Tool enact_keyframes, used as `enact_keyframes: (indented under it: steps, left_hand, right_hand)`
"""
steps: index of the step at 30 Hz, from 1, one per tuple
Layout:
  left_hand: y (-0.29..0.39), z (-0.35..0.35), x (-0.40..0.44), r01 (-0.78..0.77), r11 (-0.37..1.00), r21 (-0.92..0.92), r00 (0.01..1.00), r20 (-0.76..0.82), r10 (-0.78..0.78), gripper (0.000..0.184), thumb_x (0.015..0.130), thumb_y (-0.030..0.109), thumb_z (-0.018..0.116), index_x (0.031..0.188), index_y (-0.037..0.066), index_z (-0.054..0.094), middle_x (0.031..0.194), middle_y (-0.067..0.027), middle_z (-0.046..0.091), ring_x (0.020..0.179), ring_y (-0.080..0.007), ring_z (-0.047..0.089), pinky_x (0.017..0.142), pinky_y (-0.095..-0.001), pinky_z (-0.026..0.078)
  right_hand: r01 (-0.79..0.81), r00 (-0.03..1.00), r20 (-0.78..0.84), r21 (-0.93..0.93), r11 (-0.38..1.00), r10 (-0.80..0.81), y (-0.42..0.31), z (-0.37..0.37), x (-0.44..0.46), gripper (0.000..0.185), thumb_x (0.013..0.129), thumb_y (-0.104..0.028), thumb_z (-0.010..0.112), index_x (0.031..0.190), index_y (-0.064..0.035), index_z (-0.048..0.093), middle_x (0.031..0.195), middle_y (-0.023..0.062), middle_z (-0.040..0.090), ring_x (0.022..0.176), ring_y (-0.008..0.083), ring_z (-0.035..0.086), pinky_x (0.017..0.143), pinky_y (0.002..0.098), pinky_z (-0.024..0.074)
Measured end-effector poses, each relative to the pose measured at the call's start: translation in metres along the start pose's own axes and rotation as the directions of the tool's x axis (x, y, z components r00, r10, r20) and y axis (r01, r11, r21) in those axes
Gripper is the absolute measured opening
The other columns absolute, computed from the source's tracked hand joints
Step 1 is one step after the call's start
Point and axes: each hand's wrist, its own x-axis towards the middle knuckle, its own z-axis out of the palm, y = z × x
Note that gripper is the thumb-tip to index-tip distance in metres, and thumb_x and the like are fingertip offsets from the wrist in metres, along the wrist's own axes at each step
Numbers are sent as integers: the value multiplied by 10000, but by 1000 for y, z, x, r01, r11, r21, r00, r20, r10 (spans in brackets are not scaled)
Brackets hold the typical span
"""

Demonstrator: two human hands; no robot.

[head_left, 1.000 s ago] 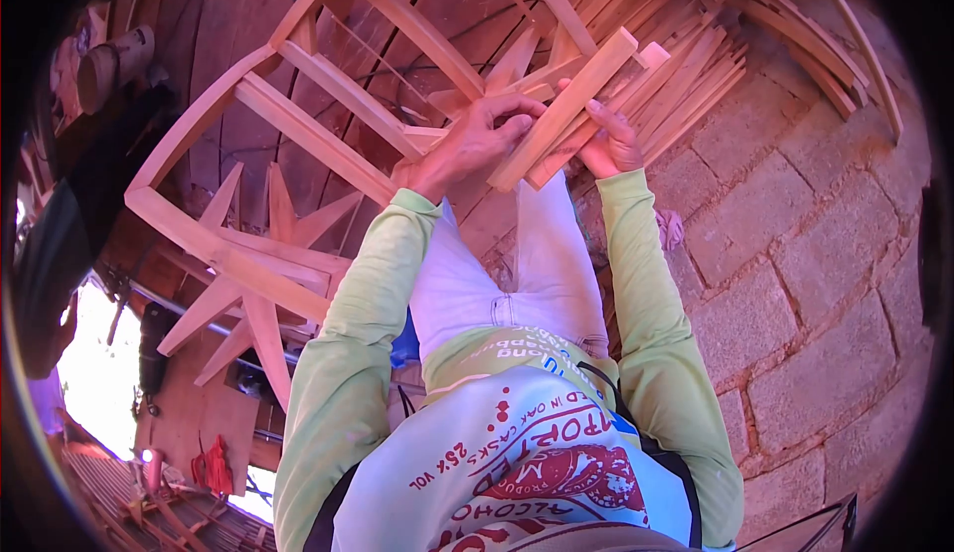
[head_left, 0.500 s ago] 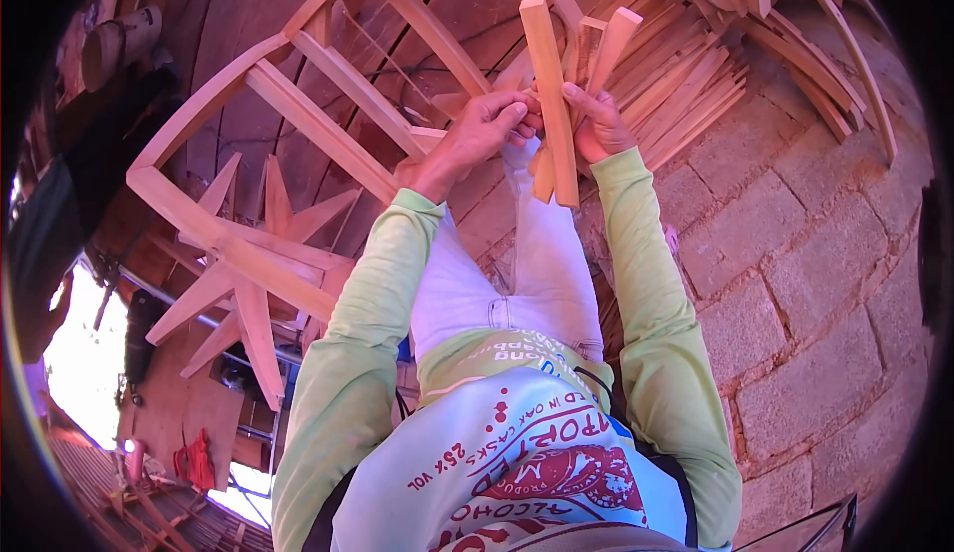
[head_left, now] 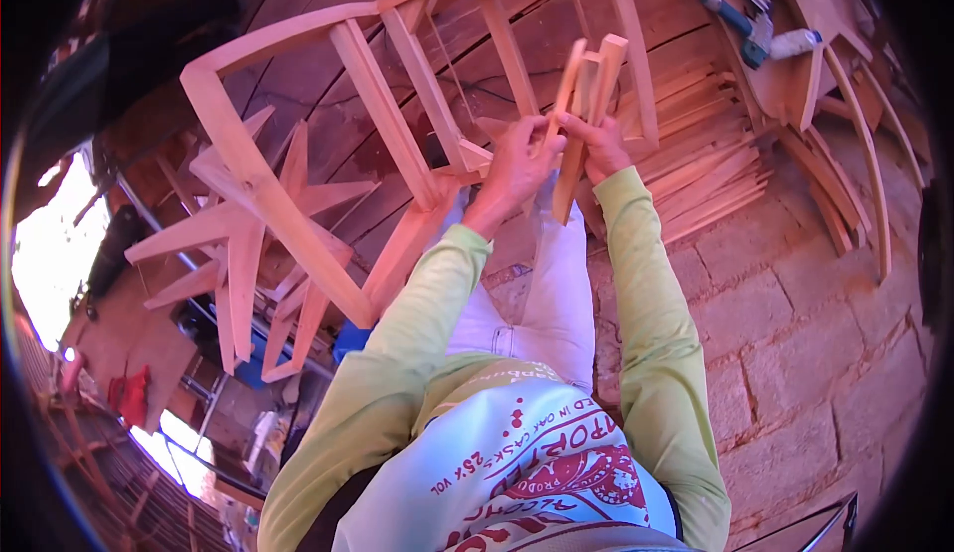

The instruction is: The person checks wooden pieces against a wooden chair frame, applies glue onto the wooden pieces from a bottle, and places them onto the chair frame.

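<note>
My left hand [head_left: 520, 166] is closed on a narrow wooden strip [head_left: 567, 85] that stands nearly upright above the fingers. Just right of it, my right hand [head_left: 600, 145] grips several wooden strips [head_left: 608, 67] bunched together, with one end pointing down between the hands. Some of the strips overlap, so their exact number is hidden. A curved wooden frame with crossbars [head_left: 373, 115] lies to the left of and beyond both hands. Behind my right hand, a pile of thin wooden strips [head_left: 711, 169] rests on the floor.
Star-shaped wooden pieces [head_left: 234, 224] stand at the left. A blue-green power tool [head_left: 760, 37] lies on wood at the upper right, near curved wooden pieces [head_left: 860, 145]. Stone-block paving [head_left: 795, 353] covers the right side. A red cloth [head_left: 129, 395] is at the lower left.
The view has shifted, bringing the power tool into sight. The held strips have turned more upright, and one strip is now apart from the others in my left hand.
</note>
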Motion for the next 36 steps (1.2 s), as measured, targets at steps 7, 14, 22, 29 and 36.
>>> enact_keyframes:
  steps: [7,14,22,29,36]
  left_hand:
    - [48,-63,-59,-91,973,210,902,-396,170,178,1044,95,627,1182,-16,610,1026,-147,672,924,-248,697,833,-364,557]
    - [71,-31,-112,-110,987,113,843,-516,153,198,1011,73,665,1155,-24,568,1124,-154,635,1039,-253,640,914,-356,512]
    - [29,-41,-115,21,957,-290,815,-549,-184,339,1116,248,568,1307,-32,556,1166,-120,638,1047,-174,621,945,-316,512]
    - [50,-89,-95,-107,990,-90,894,-444,56,267,1122,142,500,1296,-18,625,1199,-91,664,1155,-163,639,1004,-310,512]
    - [79,-63,-46,64,945,-320,988,151,-16,360,1033,170,678,1329,-21,606,1180,-132,733,1110,-202,698,993,-363,556]
  right_hand:
    - [-107,974,193,-52,993,115,-22,56,38,290,889,-118,849,1106,39,738,858,74,729,694,148,682,633,309,581]
    - [-53,981,191,235,970,7,-23,80,38,351,921,-118,800,1190,84,699,912,85,710,778,163,673,723,329,586]
    - [-69,944,326,363,929,-57,-33,81,-1,463,970,-116,736,1339,128,601,999,70,642,882,146,594,858,318,521]
    - [89,934,307,293,952,-182,-32,61,-30,439,963,-78,734,1353,75,602,1323,210,698,865,139,645,817,312,562]
    - [60,928,349,204,977,-130,-38,43,-60,428,963,-83,726,1351,56,613,1292,204,715,832,120,645,776,274,570]
